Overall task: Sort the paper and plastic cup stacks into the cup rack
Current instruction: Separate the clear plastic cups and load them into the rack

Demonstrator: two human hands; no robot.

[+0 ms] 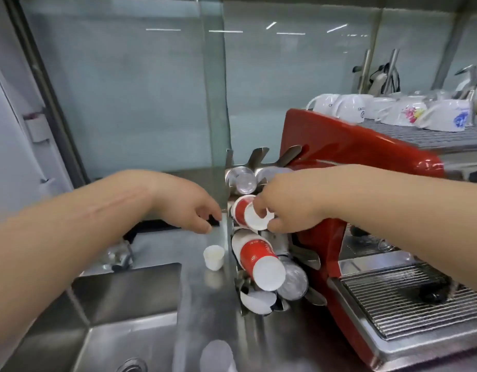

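Observation:
A steel cup rack stands on the counter against a red espresso machine. In its middle slot lies a short red-and-white paper cup stack, and my right hand is closed on its white bottom end. Below it a longer red paper cup stack lies tilted toward me. Clear plastic cup stacks fill the top slots and a lower right slot. A white stack sits in the bottom slot. My left hand rests with curled fingers at the rack's left edge, holding nothing I can see.
A small white paper cup stands upright on the steel counter left of the rack. A sink lies at the lower left with a tap behind it. The red espresso machine with mugs on top fills the right. A glass panel rises behind.

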